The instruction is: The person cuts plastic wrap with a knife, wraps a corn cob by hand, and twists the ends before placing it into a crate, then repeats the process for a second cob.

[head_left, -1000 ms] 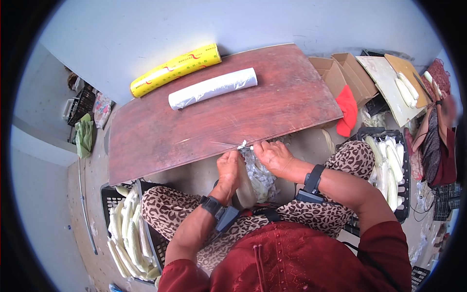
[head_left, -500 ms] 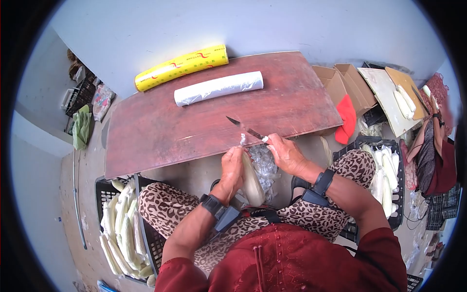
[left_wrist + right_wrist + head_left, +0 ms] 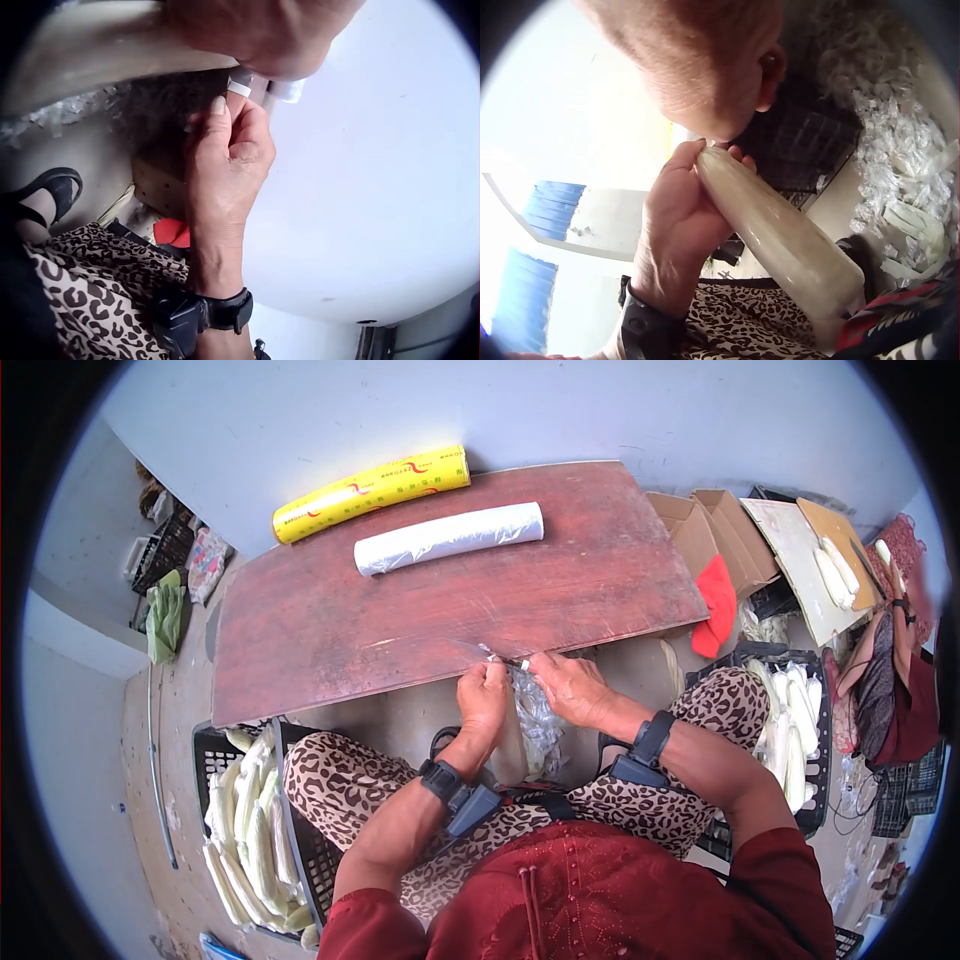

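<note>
My left hand (image 3: 483, 695) grips the narrow end of a long, pale vegetable (image 3: 780, 232) in clear, shiny film, its thick end slanting down toward my lap. In my right hand (image 3: 572, 688) is a knife (image 3: 514, 662), with a white band (image 3: 238, 88) around it by the fingertips. Both hands are close together at the table's near edge, the knife right at the vegetable's tip. In each wrist view, the camera's own hand covers part of the cutting point.
A yellow film roll (image 3: 370, 495) and a white roll (image 3: 450, 538) lie on the reddish table (image 3: 600, 560). Crates of pale vegetables stand at left (image 3: 205, 745) and right (image 3: 825, 760). Crumpled film (image 3: 892, 150) covers floor between my feet. Cardboard boxes (image 3: 735, 540) and a red cloth (image 3: 712, 605) are at right.
Half a second ago the knife was raised apart from the vegetable, blade over the table. Now my right hand has come back left and down, bringing the knife to the vegetable's tip.
</note>
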`<state>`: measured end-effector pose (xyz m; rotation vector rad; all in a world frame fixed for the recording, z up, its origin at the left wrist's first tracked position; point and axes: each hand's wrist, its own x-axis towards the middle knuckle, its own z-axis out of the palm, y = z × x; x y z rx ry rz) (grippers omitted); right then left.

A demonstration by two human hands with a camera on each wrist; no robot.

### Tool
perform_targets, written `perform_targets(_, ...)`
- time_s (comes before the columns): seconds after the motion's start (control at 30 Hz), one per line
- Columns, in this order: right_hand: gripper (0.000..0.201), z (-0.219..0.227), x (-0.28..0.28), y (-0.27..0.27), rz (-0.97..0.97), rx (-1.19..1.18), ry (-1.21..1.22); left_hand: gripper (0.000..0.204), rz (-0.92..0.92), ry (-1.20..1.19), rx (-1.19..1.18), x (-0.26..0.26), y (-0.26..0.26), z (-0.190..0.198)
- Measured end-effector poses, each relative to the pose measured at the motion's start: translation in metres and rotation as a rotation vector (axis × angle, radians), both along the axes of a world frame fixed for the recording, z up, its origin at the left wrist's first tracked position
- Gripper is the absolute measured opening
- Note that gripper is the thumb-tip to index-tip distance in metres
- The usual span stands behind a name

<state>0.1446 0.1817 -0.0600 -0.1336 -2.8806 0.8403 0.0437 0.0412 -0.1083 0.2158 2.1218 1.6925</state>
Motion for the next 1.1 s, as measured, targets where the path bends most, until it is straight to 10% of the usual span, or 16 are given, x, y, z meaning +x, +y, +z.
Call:
perform_targets(0.3,0.014,0.002,-0.003,-0.004,0.024,0.397,0.124,0.03,0.034,-0.26,0.143,0.004,-0.006,0.018)
perform_targets(1.1,0.018,0.008,-0.007,-0.007,0.02,0.161,-0.031,0.023,0.022,-0.398,0.249,-0.001,-0.014,0.001)
